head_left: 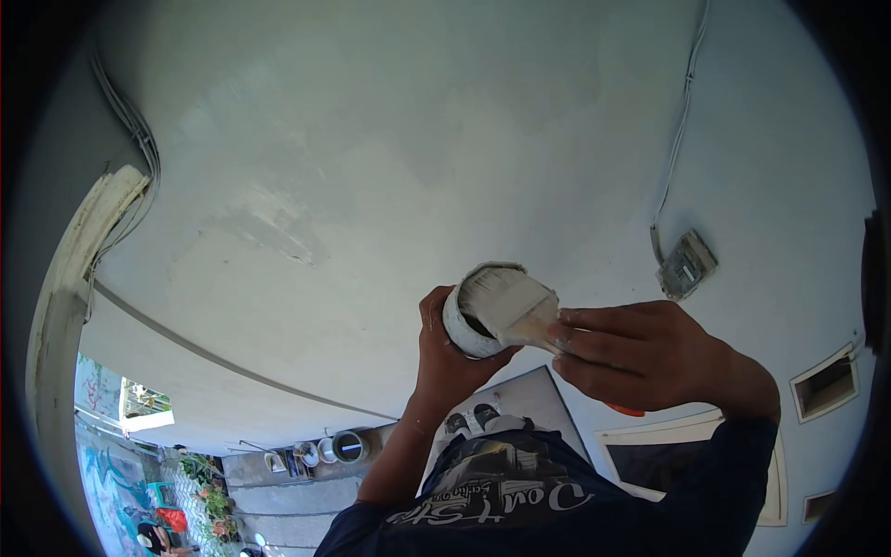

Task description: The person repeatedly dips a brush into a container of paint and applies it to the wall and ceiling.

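Note:
My left hand [447, 357] is wrapped round a small, round white paint pot [461, 331], its wall smeared with paint. A wide paintbrush [520, 311] rests in the pot's mouth, its pale, paint-coated bristles turned toward the rim. My right hand [640, 355] grips the brush by its handle, the fingers pressed together on it. How much paint is inside the pot is hidden by the brush. Behind both hands stretches a pale wall [371, 186] with a rough, lighter patch on the left.
A meter box [687, 265] hangs on the wall at right, with cables [682, 111] running up from it. Another cable bundle [135, 125] is at left. Below are my shoes [471, 418] on a pale surface, buckets [350, 446], plants [218, 501] and another person [158, 538].

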A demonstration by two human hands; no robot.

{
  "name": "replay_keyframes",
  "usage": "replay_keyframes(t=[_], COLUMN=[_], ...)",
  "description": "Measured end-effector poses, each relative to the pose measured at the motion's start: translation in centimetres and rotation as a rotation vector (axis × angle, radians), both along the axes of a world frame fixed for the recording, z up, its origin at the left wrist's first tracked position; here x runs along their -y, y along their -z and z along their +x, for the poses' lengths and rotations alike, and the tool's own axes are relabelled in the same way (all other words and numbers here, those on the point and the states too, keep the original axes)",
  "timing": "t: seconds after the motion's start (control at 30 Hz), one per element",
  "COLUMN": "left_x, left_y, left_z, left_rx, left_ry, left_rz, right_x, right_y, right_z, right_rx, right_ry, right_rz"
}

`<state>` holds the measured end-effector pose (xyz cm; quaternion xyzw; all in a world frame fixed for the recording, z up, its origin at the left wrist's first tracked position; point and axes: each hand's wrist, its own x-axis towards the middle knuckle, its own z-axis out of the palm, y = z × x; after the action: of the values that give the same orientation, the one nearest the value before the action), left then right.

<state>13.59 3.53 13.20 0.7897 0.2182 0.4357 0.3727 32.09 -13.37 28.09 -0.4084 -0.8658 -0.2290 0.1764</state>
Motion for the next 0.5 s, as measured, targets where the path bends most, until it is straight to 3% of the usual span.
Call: replay_keyframes(t=[0.17,0.23,0.33,0.37,0.43,0.47,0.5], left_x=[-0.9,-1.2,-0.8,-0.8,-0.6,-0.7,-0.7], left_y=[0.7,1.2,1.9,2.2,2.7,3.3,3.9], left_z=[0.2,0.1,0.7,0.9,1.0,1.0,0.9], left_rx=[0.031,-0.028,0.038,0.052,0.04,0.05,0.058], left_ry=[-0.002,0.004,-0.012,-0.011,0.022,0.036,0.046], left_rz=[-0.117,0.019,-0.102,-0.115,-0.134,-0.186,-0.239], right_x=[0.9,1.2,1.1,1.0,0.6,-0.5,-2.1], right_y=[0.3,0.1,1.1,1.4,2.1,2.6,3.2], right_z=[2.0,3.1,5.5,6.5,8.8,9.9,11.2], right_rx=[-0.093,-0.114,-0.474,-0.46,-0.72,-0.715,-1.117], right_ry=[-0.009,0.036,0.082,0.105,0.327,0.335,0.222], right_rz=[0.045,0.093,0.24,0.265,0.4,0.42,0.502])
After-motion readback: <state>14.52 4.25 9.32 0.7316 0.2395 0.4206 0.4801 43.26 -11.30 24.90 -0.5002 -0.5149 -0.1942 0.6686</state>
